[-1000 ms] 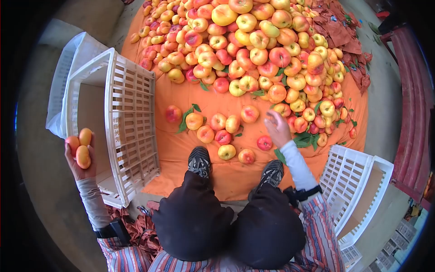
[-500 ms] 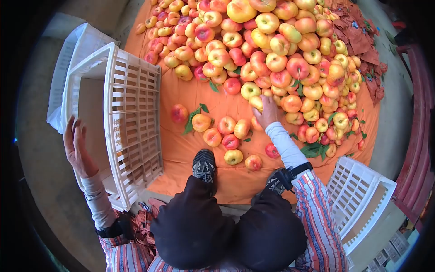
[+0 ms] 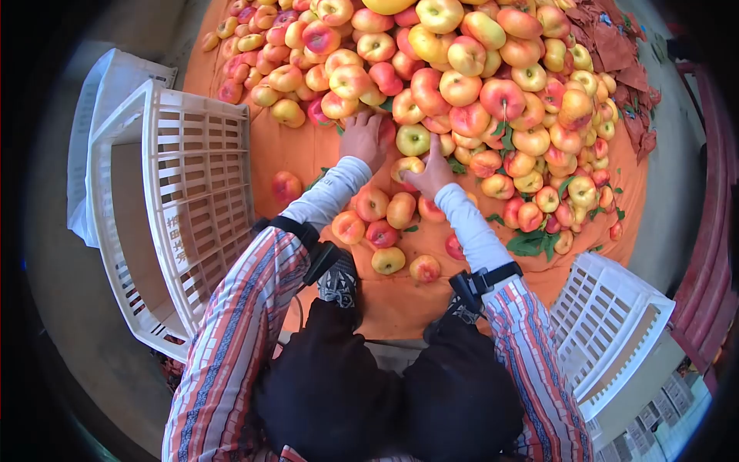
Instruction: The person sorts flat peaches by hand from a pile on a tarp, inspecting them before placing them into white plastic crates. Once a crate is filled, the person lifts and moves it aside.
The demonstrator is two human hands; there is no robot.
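My left hand (image 3: 365, 140) is at the lower edge of a big pile of flat red and yellow peaches (image 3: 462, 91), its fingers curled against a red peach (image 3: 386, 132) that is partly hidden. To its right, my right hand (image 3: 431, 171) has thumb and index finger spread around a small yellow-red peach (image 3: 406, 167). A yellow-green peach (image 3: 412, 140) lies between the two hands. Several loose peaches (image 3: 372, 204) rest on the orange cloth (image 3: 308, 254) just below the hands.
A large white slatted crate (image 3: 204, 185) lies on its side at the left, a second white crate (image 3: 608, 331) stands at the lower right. Green leaves (image 3: 531, 242) lie by the pile. Dark red crumpled material (image 3: 616, 61) is at the upper right.
My left hand has moved from beside the left crate to the pile's edge. My right hand has shifted slightly left, and its thumb and index finger are now spread.
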